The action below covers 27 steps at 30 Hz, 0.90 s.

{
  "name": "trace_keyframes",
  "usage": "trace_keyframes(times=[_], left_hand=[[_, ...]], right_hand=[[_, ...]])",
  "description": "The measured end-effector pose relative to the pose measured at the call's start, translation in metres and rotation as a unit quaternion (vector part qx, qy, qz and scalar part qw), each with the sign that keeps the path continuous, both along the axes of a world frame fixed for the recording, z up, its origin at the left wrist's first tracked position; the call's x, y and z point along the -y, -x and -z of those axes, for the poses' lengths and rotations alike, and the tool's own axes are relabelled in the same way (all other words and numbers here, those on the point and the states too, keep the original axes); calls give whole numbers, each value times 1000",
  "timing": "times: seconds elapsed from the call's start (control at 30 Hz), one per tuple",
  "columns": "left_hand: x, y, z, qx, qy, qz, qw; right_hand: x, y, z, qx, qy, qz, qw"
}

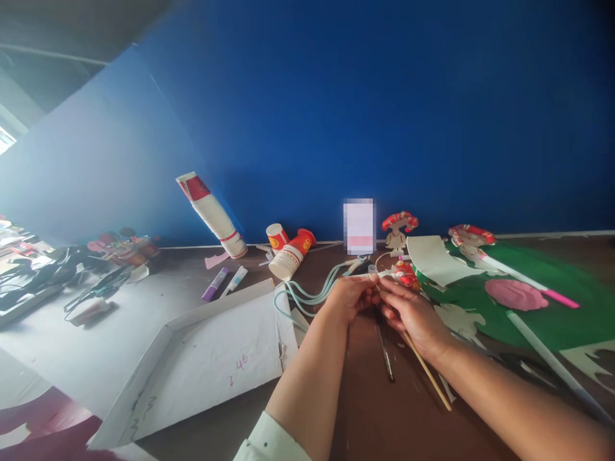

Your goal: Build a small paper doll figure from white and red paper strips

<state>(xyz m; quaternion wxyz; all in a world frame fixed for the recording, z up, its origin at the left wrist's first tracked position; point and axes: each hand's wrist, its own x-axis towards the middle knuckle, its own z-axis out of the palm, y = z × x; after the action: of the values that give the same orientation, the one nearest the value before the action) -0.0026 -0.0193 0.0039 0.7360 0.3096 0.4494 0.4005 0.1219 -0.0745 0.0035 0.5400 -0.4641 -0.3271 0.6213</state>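
Observation:
My left hand and my right hand meet above the brown table, fingertips pinched close together. A thin wooden stick comes out from under my right hand, which is closed around it, and slants toward me. My left fingers are closed at the same spot; what they pinch is hidden. Below the hands lies a slim dark pen-like tool. Just behind them sits a small red-and-white wrapped piece. A pale blue cable loops to the left of my left hand.
A shallow white box lid lies left, near a purple glue stick. Stacked paper cups lean on the blue wall. At right, a green sheet carries a pink oval and a white stick with a pink end.

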Motion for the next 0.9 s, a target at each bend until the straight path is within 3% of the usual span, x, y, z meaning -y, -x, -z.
trace_keyframes(times=[0.2,0.43,0.9], left_hand=[[-2,-5,8,-14,-34,-18,999],[-6,-10,20,19,-79,-34,996],[-11,-16,28,4,-46,-79,996]], right_hand=[[-1,-2,5,62,-1,6,998],[-6,0,11,50,13,5,999],[-16,-5,26,43,22,-21,999]])
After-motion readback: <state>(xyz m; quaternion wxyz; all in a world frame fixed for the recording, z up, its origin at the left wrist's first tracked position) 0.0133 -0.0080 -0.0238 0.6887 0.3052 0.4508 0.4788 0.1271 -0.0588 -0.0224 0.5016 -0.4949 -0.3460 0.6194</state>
